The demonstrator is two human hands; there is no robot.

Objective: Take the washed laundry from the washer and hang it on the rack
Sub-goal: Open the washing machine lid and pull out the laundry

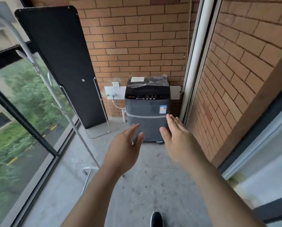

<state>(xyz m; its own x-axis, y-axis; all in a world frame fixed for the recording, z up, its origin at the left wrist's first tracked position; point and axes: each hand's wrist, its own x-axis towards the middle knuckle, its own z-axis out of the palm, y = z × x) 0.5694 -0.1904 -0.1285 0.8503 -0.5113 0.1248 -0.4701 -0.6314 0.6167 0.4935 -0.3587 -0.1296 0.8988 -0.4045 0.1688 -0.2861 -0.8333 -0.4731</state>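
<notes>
The grey, speckled concrete floor point(137, 185) carries the washer point(147, 112) beyond the left hand point(124, 149) and right hand point(178, 141). The rack point(90, 168) stands on its white foot left of the left hand, and a black shoe point(156, 219) lies below the wrists.

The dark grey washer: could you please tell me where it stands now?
Head view, centre: the dark grey washer stands against the orange brick wall, with the white wall tap to its left.

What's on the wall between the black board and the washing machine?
A tap with a white hose, below a wall socket, seen in the head view.
</notes>
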